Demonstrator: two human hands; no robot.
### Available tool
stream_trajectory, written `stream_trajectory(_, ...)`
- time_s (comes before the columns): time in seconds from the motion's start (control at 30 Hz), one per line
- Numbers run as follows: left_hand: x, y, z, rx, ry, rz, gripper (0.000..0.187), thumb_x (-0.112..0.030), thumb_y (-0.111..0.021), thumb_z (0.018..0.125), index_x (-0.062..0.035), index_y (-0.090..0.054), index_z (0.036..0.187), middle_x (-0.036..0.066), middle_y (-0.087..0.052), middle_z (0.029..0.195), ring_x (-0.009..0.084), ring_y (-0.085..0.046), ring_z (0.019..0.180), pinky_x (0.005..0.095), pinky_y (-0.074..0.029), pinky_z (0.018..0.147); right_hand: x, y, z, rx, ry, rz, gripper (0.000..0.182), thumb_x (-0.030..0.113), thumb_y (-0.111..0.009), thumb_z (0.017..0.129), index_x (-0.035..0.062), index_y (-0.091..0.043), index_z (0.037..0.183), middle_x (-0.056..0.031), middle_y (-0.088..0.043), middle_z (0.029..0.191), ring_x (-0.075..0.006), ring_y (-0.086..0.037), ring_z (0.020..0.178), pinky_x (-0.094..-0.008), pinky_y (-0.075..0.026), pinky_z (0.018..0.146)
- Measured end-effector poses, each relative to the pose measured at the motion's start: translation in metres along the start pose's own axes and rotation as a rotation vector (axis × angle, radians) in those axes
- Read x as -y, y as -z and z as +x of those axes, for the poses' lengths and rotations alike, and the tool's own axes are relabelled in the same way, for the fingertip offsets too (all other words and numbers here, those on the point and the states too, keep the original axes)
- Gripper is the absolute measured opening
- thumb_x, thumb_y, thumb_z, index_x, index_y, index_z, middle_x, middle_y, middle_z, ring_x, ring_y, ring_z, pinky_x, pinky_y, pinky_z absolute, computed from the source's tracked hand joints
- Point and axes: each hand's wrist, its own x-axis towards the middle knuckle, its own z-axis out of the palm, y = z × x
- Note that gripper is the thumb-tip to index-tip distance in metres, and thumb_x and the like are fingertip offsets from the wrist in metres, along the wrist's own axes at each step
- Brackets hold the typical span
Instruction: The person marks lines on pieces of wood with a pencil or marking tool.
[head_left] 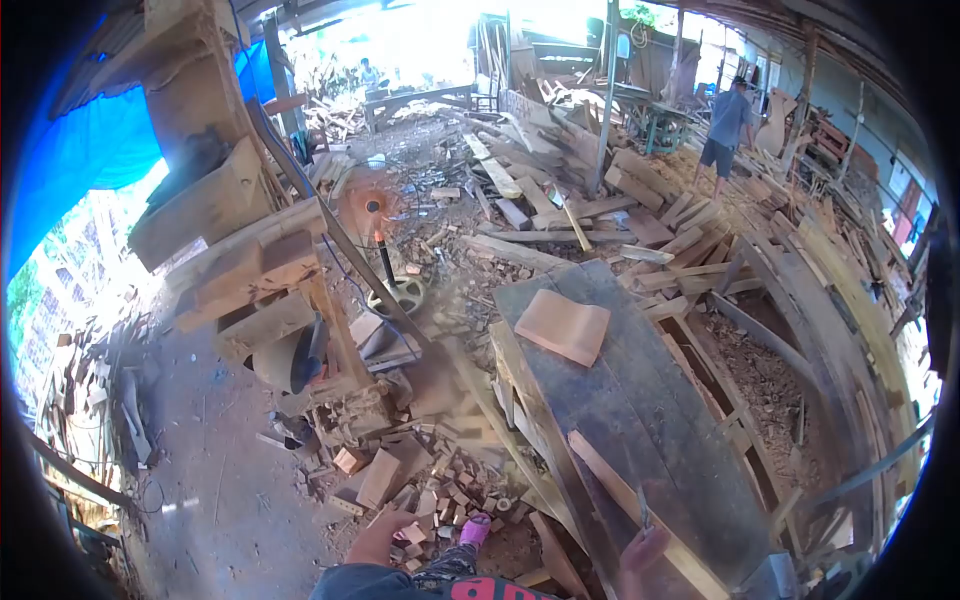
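Observation:
At the bottom edge, my left hand [392, 526] hangs low beside my body, overlapping small wood offcuts [440, 500] on the ground in this view; its fingers are mostly hidden. My right hand [643, 551], smeared by motion, is closed over a long wooden strip [610, 480] on the dark worktable [640, 400]. A thin, pointed, greyish tool [645, 508] sticks up from its fingers. Farther up the table lies a curved, smooth wooden piece [564, 326], away from both hands.
A wooden stand [270, 260] with shelves and a hanging cable rises at the left. Behind it, a fan [375, 207] stands on a round base. Timber piles [570, 180] fill the back and right. A person [727, 130] in blue stands at the back right.

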Motion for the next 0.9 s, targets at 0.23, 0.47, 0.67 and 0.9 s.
stream_trajectory(0.23,-0.098,0.021,-0.029,0.269,-0.020,-0.513,0.043,-0.044,-0.069,0.077,-0.0085,-0.066,0.102,0.010,-0.066,0.092,0.0233,-0.064,0.080,0.0398,-0.055,0.064,-0.003,0.014,-0.003,-0.002,-0.002,0.087,0.024,0.012,-0.059,0.088,-0.0003,-0.053,0.107,-0.0217,-0.054,0.097,-0.0409,-0.052,0.098,-0.0503,-0.040,0.089)
stream_trajectory(0.47,-0.058,0.032,-0.089,0.099,0.007,-0.298,0.032,-0.036,-0.065,0.080,-0.0106,-0.065,0.099,0.008,-0.065,0.081,0.0236,-0.064,0.067,0.0391,-0.055,0.057,-0.031,0.045,0.023,-0.051,-0.016,0.242,0.028,0.007,-0.062,0.082,0.0027,-0.050,0.107,-0.0197,-0.052,0.102,-0.0402,-0.050,0.100,-0.0525,-0.037,0.090)
stream_trajectory(0.67,0.029,0.027,-0.095,0.127,0.196,-0.231,0.032,-0.040,-0.061,0.085,-0.0117,-0.064,0.100,0.006,-0.065,0.079,0.0220,-0.064,0.061,0.0386,-0.047,0.051,-0.058,0.063,0.049,-0.027,-0.059,0.021,0.037,0.011,-0.064,0.082,0.0057,-0.049,0.116,-0.0160,-0.051,0.113,-0.0366,-0.050,0.108,-0.0507,-0.037,0.092)
stream_trajectory(0.9,0.040,0.030,-0.151,0.039,0.182,-0.297,0.029,-0.036,-0.065,0.080,-0.0109,-0.064,0.095,0.009,-0.064,0.070,0.0214,-0.063,0.053,0.0349,-0.048,0.045,-0.083,0.031,0.047,0.164,-0.048,0.125,0.030,0.017,-0.062,0.086,0.0081,-0.054,0.114,-0.0144,-0.060,0.103,-0.0357,-0.058,0.099,-0.0480,-0.043,0.084)
